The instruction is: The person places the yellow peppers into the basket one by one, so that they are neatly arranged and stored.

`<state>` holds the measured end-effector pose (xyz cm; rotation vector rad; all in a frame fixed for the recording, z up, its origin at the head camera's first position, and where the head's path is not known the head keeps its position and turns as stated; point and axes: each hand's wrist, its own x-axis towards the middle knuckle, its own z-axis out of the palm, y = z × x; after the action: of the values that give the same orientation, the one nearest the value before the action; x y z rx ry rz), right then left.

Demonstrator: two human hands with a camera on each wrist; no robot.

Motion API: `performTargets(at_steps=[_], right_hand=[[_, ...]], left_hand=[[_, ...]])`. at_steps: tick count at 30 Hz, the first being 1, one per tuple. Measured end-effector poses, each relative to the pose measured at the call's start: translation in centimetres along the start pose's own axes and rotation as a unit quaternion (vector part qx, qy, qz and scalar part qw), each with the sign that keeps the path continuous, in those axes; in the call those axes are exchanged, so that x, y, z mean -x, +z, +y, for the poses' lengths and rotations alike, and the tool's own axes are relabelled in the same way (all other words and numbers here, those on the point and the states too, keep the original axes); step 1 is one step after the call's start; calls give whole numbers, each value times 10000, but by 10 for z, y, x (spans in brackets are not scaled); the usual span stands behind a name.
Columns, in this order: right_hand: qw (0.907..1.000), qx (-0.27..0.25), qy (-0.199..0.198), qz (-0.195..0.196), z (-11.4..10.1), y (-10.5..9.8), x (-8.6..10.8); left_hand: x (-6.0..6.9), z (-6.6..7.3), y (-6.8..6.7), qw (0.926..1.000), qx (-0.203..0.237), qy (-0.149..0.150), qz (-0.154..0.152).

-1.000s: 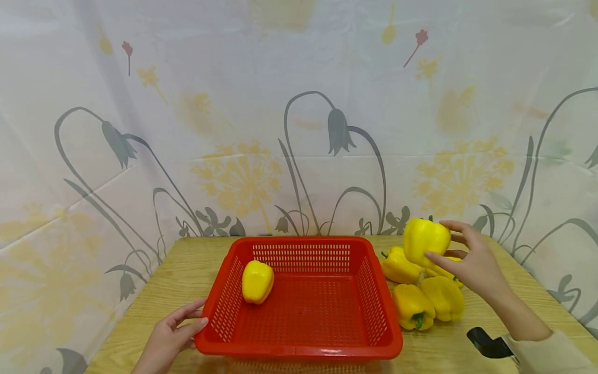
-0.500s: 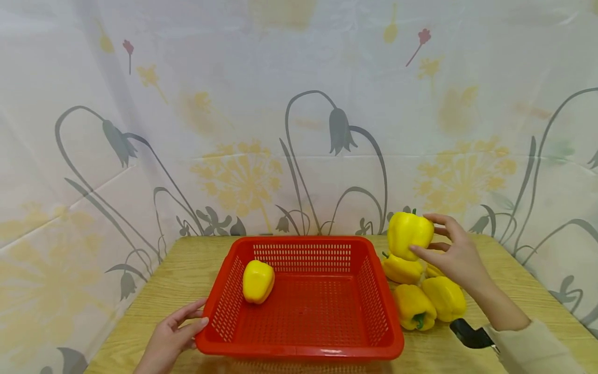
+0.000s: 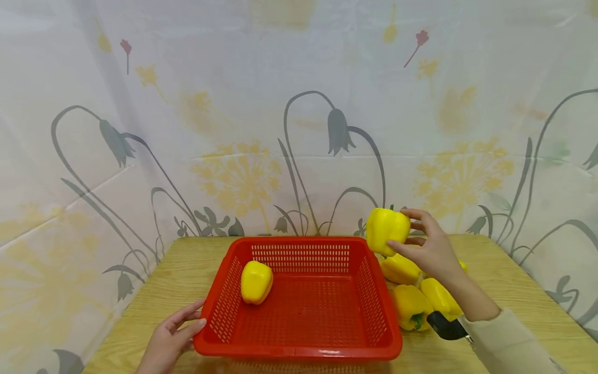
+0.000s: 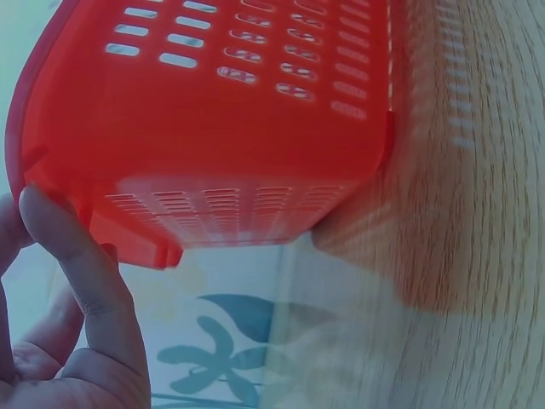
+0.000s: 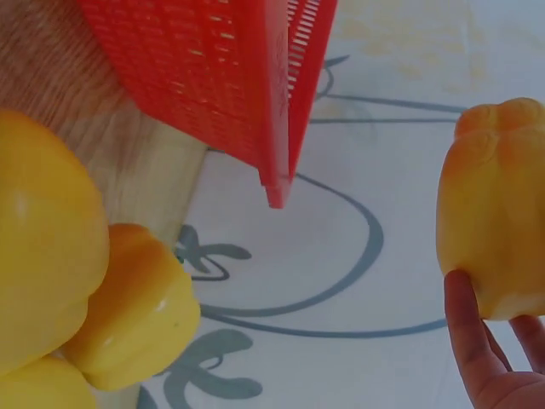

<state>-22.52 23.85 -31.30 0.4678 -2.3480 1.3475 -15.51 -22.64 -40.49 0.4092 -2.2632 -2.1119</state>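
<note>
My right hand (image 3: 432,249) holds a yellow bell pepper (image 3: 386,231) in the air by the right rear corner of the red plastic basket (image 3: 299,351). Thumb and fingers grip the pepper from its right side; its green stem points up. In the right wrist view the held pepper (image 5: 498,209) is apart from the basket. At the basket's left front corner, my left hand (image 3: 170,337) pinches the rim, with the thumb on it in the left wrist view. Inside the basket, one yellow bell pepper (image 3: 256,282) lies toward the left.
Several more yellow bell peppers (image 3: 412,306) lie on the wooden table (image 3: 182,265) right of the basket, partly hidden by my right arm. A black strap-like piece (image 3: 446,326) sits by the right sleeve. Behind the table hangs a flower-patterned cloth (image 3: 299,114).
My right hand has carried its bell pepper leftward and slightly up, from over the pile toward the basket's right rear corner. The left hand and the basket have stayed put.
</note>
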Motion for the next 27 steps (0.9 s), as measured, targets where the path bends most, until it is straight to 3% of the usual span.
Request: performTargets(at_steps=[14, 27], right_hand=[[9996, -245, -40, -135, -6, 24, -10], [9983, -454, 190, -302, -13, 40, -15]], left_hand=[[-3, -8, -2, 9978, 657, -8, -130], [-1, -11, -1, 9977, 658, -156, 23]])
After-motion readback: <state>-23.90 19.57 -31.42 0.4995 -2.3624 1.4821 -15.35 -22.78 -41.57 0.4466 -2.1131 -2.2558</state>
